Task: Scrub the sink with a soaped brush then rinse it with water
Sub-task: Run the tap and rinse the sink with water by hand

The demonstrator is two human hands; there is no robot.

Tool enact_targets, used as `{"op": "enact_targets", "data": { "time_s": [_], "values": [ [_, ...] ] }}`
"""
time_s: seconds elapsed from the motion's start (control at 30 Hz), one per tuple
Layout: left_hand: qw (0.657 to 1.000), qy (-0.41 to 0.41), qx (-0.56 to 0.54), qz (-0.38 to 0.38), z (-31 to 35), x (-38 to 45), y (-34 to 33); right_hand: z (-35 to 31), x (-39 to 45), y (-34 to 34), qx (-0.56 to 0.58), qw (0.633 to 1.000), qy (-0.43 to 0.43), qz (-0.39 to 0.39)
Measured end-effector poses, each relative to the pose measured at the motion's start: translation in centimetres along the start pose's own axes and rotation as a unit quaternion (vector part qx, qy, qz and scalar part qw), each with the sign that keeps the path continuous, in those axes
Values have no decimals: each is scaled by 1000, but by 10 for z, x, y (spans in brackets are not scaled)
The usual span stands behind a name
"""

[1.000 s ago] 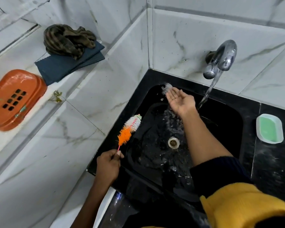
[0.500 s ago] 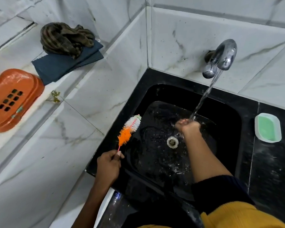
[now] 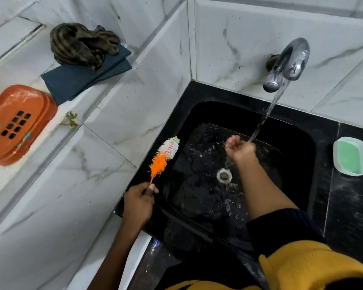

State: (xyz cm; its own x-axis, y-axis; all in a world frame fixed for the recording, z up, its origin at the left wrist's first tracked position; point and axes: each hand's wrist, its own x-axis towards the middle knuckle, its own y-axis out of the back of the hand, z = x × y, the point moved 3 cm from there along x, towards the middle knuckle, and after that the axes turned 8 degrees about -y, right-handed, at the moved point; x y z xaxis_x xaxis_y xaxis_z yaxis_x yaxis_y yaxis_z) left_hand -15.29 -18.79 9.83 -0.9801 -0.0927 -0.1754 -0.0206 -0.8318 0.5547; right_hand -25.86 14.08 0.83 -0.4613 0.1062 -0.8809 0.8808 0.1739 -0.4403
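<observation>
A black sink [image 3: 199, 114] is set in a dark counter in the corner of white marble walls. Its wet basin has a round drain [image 3: 224, 175] in the middle. My left hand [image 3: 139, 203] grips the thin pink handle of an orange and white bottle brush [image 3: 165, 156], held still above the sink's left rim. A chrome tap [image 3: 288, 63] on the back wall runs a stream of water [image 3: 266, 116]. My right hand [image 3: 239, 149] is cupped under that stream over the basin, fingers curled, holding no object.
A green soap bar in a pale dish [image 3: 351, 155] rests on the counter right of the sink. On the left ledge lie an orange plastic container [image 3: 15, 124], a folded dark blue cloth [image 3: 82, 80] and a crumpled striped rag [image 3: 80, 45].
My right hand went from the sink's back left corner to under the running water and now cups it. The left hand and brush stayed in place.
</observation>
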Motion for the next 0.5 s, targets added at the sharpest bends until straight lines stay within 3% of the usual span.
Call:
{"op": "enact_targets", "data": {
  "time_s": [0.07, 0.13, 0.3, 0.37, 0.43, 0.5],
  "values": [
    [1000, -4, 8, -4, 0, 2, 0, -9, 4, 18, 87, 996, -1, -2],
    [1000, -8, 20, -11, 1, 6, 0, -17, 0, 24, 98, 995, -5, -17],
    [998, -22, 55, -33, 7, 30, 1, 2, -13, 8, -94, 991, 68, -60],
    [997, -31, 64, -41, 10, 42, 0, 33, -14, 5, -252, 960, 35, -121],
    [996, -38, 67, -52, 10, 52, -3, 71, -20, 7, -391, 898, -57, -192],
    [995, -35, 72, -62, 10, 58, -7, 97, -27, 12, -461, 846, -130, -232]
  ]
}}
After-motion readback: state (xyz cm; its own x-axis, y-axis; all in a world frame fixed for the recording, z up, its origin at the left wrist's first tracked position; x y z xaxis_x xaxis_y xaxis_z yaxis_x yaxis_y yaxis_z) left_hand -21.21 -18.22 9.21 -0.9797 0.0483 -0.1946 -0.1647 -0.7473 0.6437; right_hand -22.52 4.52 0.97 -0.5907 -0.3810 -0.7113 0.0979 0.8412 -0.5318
